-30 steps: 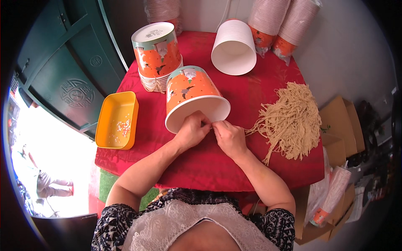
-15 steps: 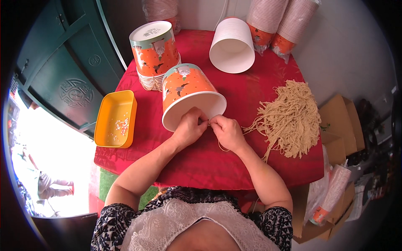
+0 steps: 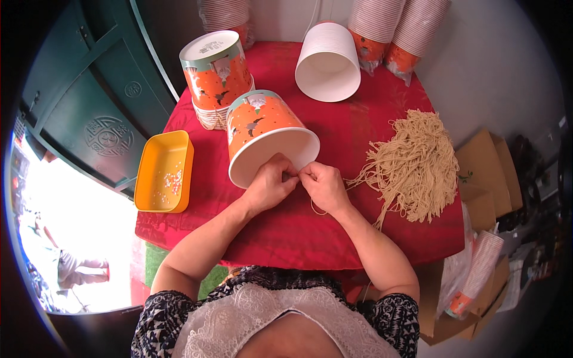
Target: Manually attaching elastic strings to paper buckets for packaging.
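Observation:
An orange paper bucket (image 3: 262,123) with a green base band lies tipped on its side, its white mouth toward me. In front of its lower rim my two hands meet fingertip to fingertip. My right hand (image 3: 325,186) pinches a thin tan cord (image 3: 317,209), which hangs in a small loop below it. My left hand (image 3: 274,184) is closed in a pinch beside it; whatever small thing lies between its fingers is hidden. Right of my hands spreads a tangled heap of tan cords (image 3: 418,170). To the left stands a yellow tub (image 3: 186,179) with small white and reddish beads (image 3: 173,179) in it.
Upside-down stacked buckets (image 3: 218,77) stand behind the tipped one. Another white-mouthed bucket stack (image 3: 328,68) lies at the back. Wrapped stacks (image 3: 373,36) lean by the wall. A red cloth covers the table (image 3: 286,238). Cardboard boxes (image 3: 486,173) are at right, a green door (image 3: 89,107) at left.
My fingertips have shifted slightly while staying pinched together at the bucket's rim. The whole view has moved a little; the other things on the table keep their places.

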Demonstrator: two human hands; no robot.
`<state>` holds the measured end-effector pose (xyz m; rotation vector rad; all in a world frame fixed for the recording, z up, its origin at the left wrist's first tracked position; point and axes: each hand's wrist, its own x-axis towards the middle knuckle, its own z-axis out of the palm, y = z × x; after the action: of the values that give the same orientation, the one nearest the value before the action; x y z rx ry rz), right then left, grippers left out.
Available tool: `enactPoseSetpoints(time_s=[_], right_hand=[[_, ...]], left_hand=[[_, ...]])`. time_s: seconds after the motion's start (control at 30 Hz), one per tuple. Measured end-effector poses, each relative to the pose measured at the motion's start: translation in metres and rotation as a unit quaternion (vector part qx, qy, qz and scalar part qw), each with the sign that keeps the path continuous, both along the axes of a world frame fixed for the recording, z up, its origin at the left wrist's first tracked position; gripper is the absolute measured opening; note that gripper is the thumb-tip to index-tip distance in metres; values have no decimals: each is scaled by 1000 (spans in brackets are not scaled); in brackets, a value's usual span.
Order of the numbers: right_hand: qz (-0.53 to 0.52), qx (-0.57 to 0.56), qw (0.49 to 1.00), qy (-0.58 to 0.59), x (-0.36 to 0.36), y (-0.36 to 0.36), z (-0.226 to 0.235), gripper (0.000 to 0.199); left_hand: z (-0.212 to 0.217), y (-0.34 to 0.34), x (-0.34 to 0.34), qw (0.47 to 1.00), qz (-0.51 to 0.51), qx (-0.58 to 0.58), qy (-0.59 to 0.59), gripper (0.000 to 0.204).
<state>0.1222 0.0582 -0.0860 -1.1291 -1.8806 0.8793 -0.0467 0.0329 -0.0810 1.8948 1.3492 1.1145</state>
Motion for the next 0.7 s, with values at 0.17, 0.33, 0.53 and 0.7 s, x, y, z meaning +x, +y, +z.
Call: enactPoseSetpoints(time_s=[0.17,0.33,0.53,0.7], right_hand=[[-4,9,1000,-5,2,1,-6,11],[12,54,998,-31,5,-3,1,12],[17,50,996,-69,13,-7,5,14],[32,96,992,-72,12,-8,2,16]], left_hand=[[-4,4,2,999,16,32,13,5],[-6,5,-2,998,49,40,29,3],[-4,6,2,997,68,-27,2,4],[12,2,4,988,65,-128,-57,8]])
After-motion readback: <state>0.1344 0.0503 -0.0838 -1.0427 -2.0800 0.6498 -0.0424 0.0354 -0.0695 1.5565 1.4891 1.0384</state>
